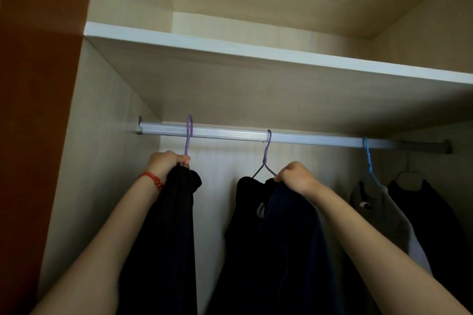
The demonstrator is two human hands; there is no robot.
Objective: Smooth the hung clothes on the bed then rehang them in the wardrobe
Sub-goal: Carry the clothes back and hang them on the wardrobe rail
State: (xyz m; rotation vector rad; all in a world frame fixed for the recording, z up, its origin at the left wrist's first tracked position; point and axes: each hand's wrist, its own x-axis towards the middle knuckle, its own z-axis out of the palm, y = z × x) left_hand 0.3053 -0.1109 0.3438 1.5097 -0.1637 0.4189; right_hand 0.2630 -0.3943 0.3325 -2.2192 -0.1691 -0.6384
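Reaching up into the wardrobe [107,100], both hands grip hangers on the white rail [230,134]. L hand [166,163], red string bracelet [153,178] on wrist, is fisted round the neck of a purple hanger [189,135] w/ a black garment [174,225] bunched under it. R hand [297,176] pinches the shoulder of a 2nd purple hanger [267,153] carrying dark navy clothes [281,238]. Further R hang a blue hanger [368,161] w/ grey top [378,207], then a black top [430,212]. Shelf [256,51] sits above rail.

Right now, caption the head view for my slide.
Both hands grip dark clothes on purple hangers on the rail.
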